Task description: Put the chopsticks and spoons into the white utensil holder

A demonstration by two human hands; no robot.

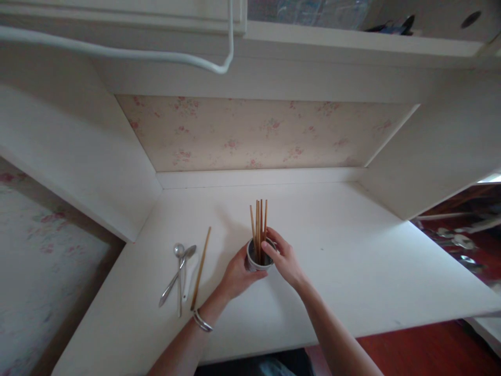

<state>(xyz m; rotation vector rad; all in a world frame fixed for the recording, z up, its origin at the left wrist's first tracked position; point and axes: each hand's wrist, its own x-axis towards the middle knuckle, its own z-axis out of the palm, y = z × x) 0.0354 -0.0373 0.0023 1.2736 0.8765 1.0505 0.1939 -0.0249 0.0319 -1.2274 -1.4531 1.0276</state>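
left hand (237, 275) grips cup (256, 259); right hand (285, 259) on rim; chopsticks (259, 225) upright

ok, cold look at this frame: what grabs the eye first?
The bundle of wooden chopsticks standing upright in a small metal cup at the middle of the white desk. The left hand grips the cup's side while the right hand rests its fingers on the rim by the sticks. Left of the cup, one loose chopstick lies flat beside two metal spoons.
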